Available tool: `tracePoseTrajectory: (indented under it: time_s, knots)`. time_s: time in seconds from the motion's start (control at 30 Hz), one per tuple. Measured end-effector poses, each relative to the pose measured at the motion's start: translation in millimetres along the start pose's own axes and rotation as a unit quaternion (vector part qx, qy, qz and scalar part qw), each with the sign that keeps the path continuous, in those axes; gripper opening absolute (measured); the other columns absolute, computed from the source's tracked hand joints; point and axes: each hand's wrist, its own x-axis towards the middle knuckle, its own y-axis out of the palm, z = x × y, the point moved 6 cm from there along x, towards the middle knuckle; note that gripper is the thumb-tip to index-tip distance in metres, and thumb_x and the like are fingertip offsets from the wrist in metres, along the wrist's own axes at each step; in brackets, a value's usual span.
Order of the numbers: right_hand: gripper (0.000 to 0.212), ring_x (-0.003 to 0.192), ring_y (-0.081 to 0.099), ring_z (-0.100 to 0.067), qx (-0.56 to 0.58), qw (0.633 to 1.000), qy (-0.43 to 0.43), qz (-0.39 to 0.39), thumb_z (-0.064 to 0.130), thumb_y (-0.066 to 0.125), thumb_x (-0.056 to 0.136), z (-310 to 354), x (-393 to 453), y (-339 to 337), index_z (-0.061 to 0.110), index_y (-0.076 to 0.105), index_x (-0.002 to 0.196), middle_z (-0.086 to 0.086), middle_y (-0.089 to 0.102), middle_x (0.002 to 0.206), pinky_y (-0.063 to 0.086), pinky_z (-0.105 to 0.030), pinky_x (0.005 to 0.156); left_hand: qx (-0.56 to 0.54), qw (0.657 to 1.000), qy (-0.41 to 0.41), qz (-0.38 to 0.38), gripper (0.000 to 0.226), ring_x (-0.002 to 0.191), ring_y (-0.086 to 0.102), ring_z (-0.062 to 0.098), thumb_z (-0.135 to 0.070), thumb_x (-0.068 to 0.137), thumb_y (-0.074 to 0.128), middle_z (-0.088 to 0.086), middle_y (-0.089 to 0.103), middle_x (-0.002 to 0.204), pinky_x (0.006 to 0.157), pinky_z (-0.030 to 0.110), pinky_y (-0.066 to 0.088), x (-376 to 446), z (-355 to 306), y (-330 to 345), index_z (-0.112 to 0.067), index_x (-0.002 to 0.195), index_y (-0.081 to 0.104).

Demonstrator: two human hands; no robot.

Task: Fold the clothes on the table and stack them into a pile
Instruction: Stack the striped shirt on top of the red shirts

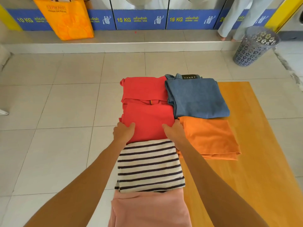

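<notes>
The red shirt [147, 112] is laid on the left part of the wooden desk [255, 145], partly folded, with its collar showing across the middle. It is gripped at its near end by both hands: the left hand [123, 131] is set on the left edge and the right hand [174, 131] on the right edge, each with the thumb on top of the cloth and the fingers [118, 126] curled over the side.

Just beside the red shirt on the right, a folded blue denim garment [196, 97] with a black label is seen, and nearer the camera a folded orange garment [209, 138], which is touched by the right hand. Between the forearms a folded striped shirt [150, 166] is placed against the near end of the red shirt, and a pink cloth [147, 210] is seen below it at the picture's bottom edge.

The desk is surrounded by a pale tiled floor [57, 104]. Beyond a low step, washing machines with blue panels [139, 19] marked 10 KG and 15 KG are lined up. An orange bag [68, 20] is stood on the step at the left, a grey perforated laundry basket [255, 46] is set on the floor at the right, and the legs of another person [236, 18] are seen behind it.
</notes>
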Motion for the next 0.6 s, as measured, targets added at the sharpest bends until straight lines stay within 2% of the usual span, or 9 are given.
tracePoseTrajectory:
  time_s: [0.07,0.13,0.23,0.3,0.33,0.4,0.47,0.6]
  knots:
    - [0.089,0.126,0.052,-0.031,0.000,1.000,0.007,-0.003,0.055,0.058,0.077,-2,9,5,0.006,0.032,0.147,-0.009,0.051,0.138,0.045,-0.051,0.105,0.048,0.998,-0.014,-0.024,0.089,0.126,0.045,0.037,-0.068,0.080,0.057,0.018,0.044,0.136,0.101,0.051,0.045,2,0,3,-0.006,0.141,0.038]
    - [0.077,0.118,0.057,-0.029,0.017,1.000,0.014,0.012,0.053,0.061,0.085,-1,15,7,0.004,0.041,0.140,-0.006,0.058,0.128,0.048,-0.045,0.100,0.074,0.996,-0.012,-0.042,0.095,0.126,0.044,0.037,-0.072,0.076,0.059,0.019,0.042,0.136,0.101,0.052,0.045,4,0,4,-0.005,0.139,0.038]
    - [0.062,0.105,0.063,-0.025,0.066,0.997,0.024,0.042,0.051,0.063,0.087,-1,22,8,0.009,0.056,0.132,-0.004,0.066,0.116,0.053,-0.043,0.097,-0.001,0.999,-0.019,-0.026,0.098,0.122,0.053,0.036,-0.070,0.072,0.067,0.015,0.048,0.137,0.100,0.049,0.048,7,1,9,-0.006,0.139,0.035]
    - [0.047,0.093,0.062,-0.020,0.089,0.995,0.016,0.050,0.040,0.063,0.092,1,22,6,0.009,0.060,0.127,0.003,0.065,0.098,0.053,-0.038,0.090,-0.068,0.996,-0.047,0.027,0.097,0.122,0.054,0.034,-0.066,0.073,0.070,0.010,0.053,0.138,0.102,0.045,0.047,8,2,14,-0.007,0.142,0.037]
    - [0.041,0.089,0.061,-0.018,0.098,0.994,0.004,0.048,0.035,0.063,0.093,4,20,3,0.010,0.062,0.125,0.005,0.064,0.094,0.051,-0.037,0.087,-0.096,0.992,-0.056,0.060,0.094,0.119,0.057,0.032,-0.065,0.073,0.071,0.009,0.056,0.136,0.100,0.044,0.048,8,1,17,-0.008,0.141,0.041]
    - [0.037,0.095,0.063,-0.019,0.111,0.993,-0.029,0.030,0.032,0.065,0.093,14,15,-5,0.012,0.063,0.124,0.002,0.067,0.102,0.052,-0.038,0.089,-0.139,0.984,-0.045,0.098,0.077,0.107,0.063,0.029,-0.059,0.077,0.072,0.008,0.064,0.126,0.092,0.040,0.051,5,-7,12,-0.012,0.135,0.052]
    - [0.038,0.102,0.065,-0.019,0.130,0.989,-0.066,0.014,0.033,0.067,0.092,28,11,-19,0.015,0.063,0.125,0.004,0.067,0.107,0.053,-0.040,0.094,-0.176,0.978,-0.013,0.111,0.059,0.100,0.067,0.024,-0.053,0.081,0.072,0.003,0.069,0.116,0.087,0.038,0.053,3,-20,-2,-0.017,0.127,0.060]
    - [0.020,0.096,0.068,-0.013,0.148,0.978,-0.143,0.027,0.035,0.068,0.092,73,10,-47,0.032,0.064,0.111,0.011,0.071,0.103,0.057,-0.043,0.090,-0.214,0.968,0.071,0.110,0.042,0.095,0.072,0.021,-0.048,0.083,0.072,-0.002,0.075,0.106,0.081,0.038,0.058,-8,-64,-41,-0.025,0.119,0.065]
